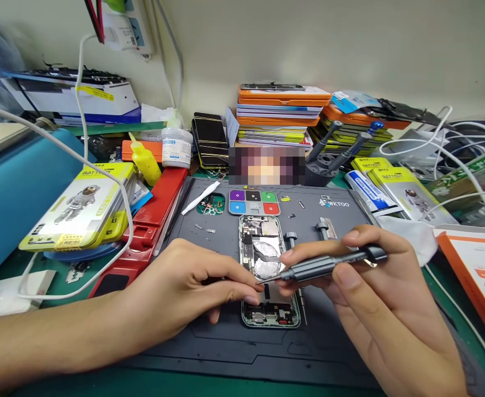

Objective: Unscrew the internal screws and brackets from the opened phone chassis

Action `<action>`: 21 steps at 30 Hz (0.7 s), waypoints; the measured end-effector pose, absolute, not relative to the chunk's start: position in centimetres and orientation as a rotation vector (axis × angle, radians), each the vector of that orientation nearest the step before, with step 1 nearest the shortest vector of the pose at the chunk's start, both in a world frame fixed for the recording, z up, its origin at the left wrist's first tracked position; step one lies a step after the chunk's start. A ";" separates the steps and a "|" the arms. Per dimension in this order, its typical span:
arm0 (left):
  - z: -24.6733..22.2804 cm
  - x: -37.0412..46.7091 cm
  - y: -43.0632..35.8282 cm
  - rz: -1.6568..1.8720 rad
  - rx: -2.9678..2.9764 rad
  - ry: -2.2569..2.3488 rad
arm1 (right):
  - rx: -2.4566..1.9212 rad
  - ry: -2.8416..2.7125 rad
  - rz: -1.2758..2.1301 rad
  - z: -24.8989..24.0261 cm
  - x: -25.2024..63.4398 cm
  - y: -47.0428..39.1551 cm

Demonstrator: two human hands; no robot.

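An opened phone [267,259] with its inner parts bare lies upright on the dark grey mat, below the coloured squares. In my right hand [374,286] is a dark grey screwdriver [316,268], held nearly level with its thin tip pointing left over the phone. My left hand [217,281] comes in from the left, thumb and forefinger closed at the screwdriver's tip. Whether a small screw sits between those fingertips is hidden. Part of the phone's lower middle is covered by my left fingers.
A screw tray of coloured squares [254,202] lies above the phone. A white pry stick [201,198] is at the upper left of the mat [209,347]. Two more screwdrivers [321,227] lie right of the phone. Battery boxes [80,207] and a tool holder [320,168] surround the mat.
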State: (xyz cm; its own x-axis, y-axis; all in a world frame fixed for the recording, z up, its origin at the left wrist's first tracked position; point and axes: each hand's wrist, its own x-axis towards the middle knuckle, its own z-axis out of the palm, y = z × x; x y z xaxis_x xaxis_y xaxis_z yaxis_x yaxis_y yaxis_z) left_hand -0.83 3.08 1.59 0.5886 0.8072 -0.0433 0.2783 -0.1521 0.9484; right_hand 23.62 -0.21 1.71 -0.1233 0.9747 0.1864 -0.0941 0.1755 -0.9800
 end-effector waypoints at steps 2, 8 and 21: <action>1.6 -0.8 3.1 0.587 1.730 0.917 | -0.947 -1.335 1.204 1.6 23.7 -0.2; 1.7 -0.7 3.1 0.573 1.737 0.953 | -0.954 -1.386 1.158 1.4 23.9 -0.3; 2.0 -0.7 3.0 0.609 1.753 0.931 | -0.985 -1.392 1.122 1.3 23.5 -0.4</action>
